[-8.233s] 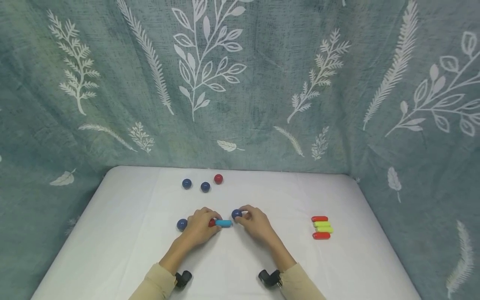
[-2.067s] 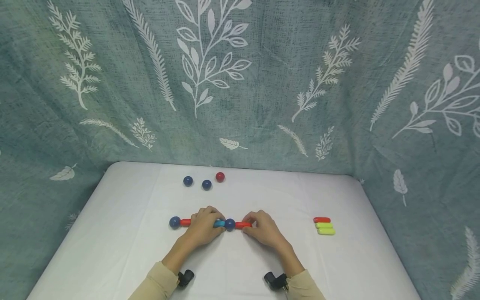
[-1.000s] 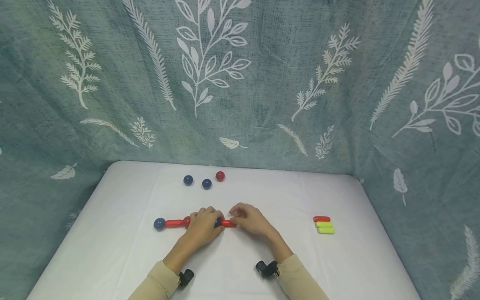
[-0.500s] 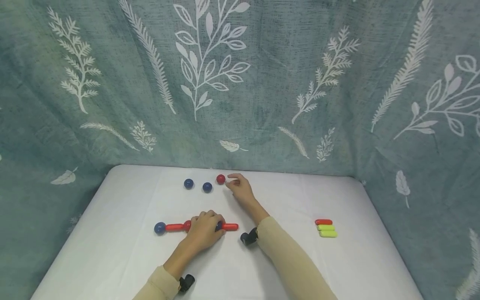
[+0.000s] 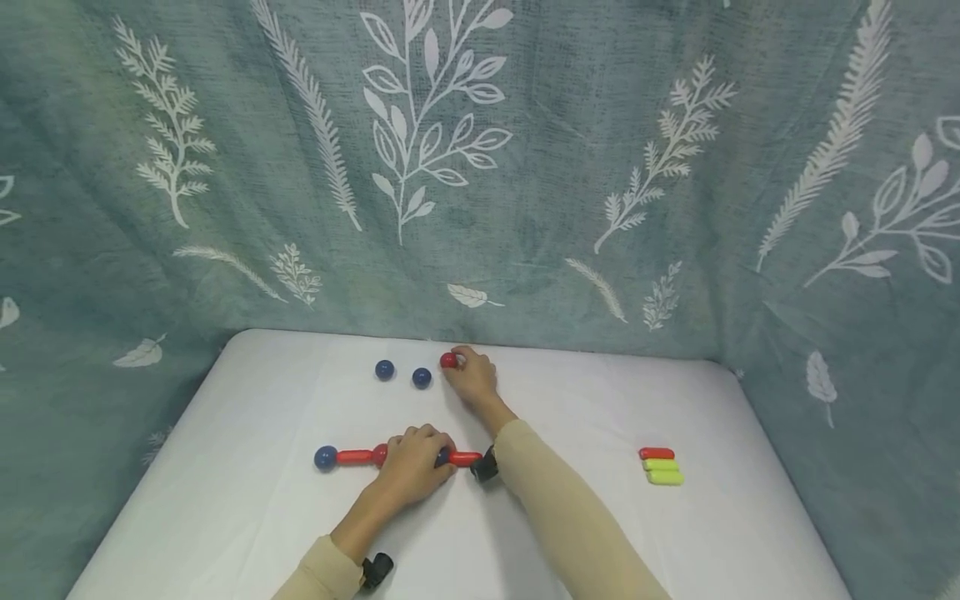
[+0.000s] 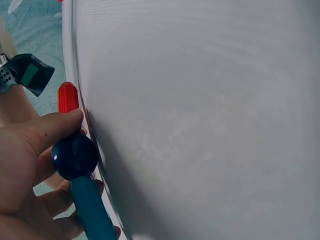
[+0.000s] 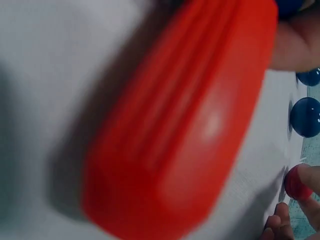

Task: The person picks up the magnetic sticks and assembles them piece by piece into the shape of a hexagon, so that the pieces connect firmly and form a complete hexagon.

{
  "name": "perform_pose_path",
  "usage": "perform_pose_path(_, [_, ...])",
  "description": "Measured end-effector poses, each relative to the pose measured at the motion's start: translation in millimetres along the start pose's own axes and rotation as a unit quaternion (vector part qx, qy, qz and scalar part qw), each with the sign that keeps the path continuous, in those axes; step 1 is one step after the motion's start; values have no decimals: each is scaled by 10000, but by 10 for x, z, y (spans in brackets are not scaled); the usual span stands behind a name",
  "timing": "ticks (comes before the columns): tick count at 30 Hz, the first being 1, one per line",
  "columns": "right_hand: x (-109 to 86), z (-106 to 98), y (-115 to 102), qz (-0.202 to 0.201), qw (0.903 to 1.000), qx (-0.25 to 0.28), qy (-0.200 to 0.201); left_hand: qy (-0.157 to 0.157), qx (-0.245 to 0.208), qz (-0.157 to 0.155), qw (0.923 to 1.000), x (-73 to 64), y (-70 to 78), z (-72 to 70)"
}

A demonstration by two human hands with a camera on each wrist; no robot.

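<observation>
Your R grip point(image 5: 476, 380) pinches the red ball point(image 5: 448, 360) nr 2 blue balls point(image 5: 422, 378); your L grip point(image 5: 415, 468) holds the rod-and-ball chain point(image 5: 355, 457). 3 loose rods point(image 5: 662, 465) lie on the surface point(image 5: 570, 408).

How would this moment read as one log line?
left hand: grips ball-and-rod chain | right hand: pinches red ball | loose: two blue balls, red rod, two yellow-green rods

Fingers point(image 5: 467, 353) pinching red ball point(image 5: 447, 360), blue balls point(image 5: 422, 378) nearby
</observation>
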State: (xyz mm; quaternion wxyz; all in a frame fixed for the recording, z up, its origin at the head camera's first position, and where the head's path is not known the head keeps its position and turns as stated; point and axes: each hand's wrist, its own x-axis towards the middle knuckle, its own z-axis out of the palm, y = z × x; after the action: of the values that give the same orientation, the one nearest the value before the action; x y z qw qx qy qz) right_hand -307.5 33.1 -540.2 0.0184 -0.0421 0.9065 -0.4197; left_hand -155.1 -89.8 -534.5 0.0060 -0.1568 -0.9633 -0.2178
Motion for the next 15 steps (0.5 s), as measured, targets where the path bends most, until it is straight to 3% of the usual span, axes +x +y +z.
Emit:
perform_pose_path(4, [-17, -74, 33, -73, 9995, -281, -96, -51, -15, 18, 10000, 7, 32, 22])
perform_pose_path(15, [-163, -406, 178, -53, 9989, 144, -434, -121, -139, -173, 9997, 14, 25, -12])
